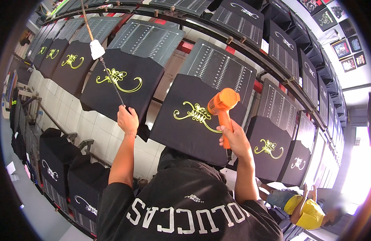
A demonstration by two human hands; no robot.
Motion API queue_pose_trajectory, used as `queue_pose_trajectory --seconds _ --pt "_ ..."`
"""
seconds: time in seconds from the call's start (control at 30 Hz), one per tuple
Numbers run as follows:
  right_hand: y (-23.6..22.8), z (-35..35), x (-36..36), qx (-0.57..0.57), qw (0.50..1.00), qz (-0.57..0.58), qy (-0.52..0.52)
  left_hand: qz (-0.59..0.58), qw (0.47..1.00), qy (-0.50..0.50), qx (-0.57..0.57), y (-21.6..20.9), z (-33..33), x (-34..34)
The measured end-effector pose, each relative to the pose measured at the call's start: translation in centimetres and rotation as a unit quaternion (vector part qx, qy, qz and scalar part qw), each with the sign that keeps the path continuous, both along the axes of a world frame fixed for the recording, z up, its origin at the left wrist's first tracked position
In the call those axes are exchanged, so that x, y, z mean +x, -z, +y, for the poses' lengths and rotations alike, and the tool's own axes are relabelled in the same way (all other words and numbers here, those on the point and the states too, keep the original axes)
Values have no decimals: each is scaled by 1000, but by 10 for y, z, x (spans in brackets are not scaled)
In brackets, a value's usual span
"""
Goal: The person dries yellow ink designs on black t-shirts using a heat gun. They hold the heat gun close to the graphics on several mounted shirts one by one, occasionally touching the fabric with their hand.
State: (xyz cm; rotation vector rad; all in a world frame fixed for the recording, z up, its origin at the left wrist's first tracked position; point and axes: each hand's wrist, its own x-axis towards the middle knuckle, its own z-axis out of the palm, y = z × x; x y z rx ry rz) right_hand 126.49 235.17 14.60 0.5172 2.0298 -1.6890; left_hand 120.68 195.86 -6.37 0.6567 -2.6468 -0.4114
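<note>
My right hand (234, 139) grips the handle of an orange hot-air dryer (224, 102). The dryer's nozzle end is close over a yellow floral print (196, 114) on a black fabric piece (181, 136), which lies on a dark printing board marked with white scales. Out to the left, my left hand (128, 119) is closed around a dark cord (116, 89) that rises to a white plug connector (97, 49). Behind that cord lies another black fabric piece (147, 76) with the same yellow design.
Printing boards (143, 38) with black fabric run in rows to both sides, beyond a dark metal rail (273, 60). White-printed pieces (51, 156) stand at the lower left. A person in a yellow top (310, 213) is at the lower right.
</note>
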Motion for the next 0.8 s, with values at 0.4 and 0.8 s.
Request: queue_pose_trajectory --seconds 0.4,0.8 --pt "0 -31 -10 -28 998 35 -34 11 1000 -1 -16 0 1 0" --pt "-9 -29 -13 5 999 16 -40 17 1000 -1 -11 0 1 1"
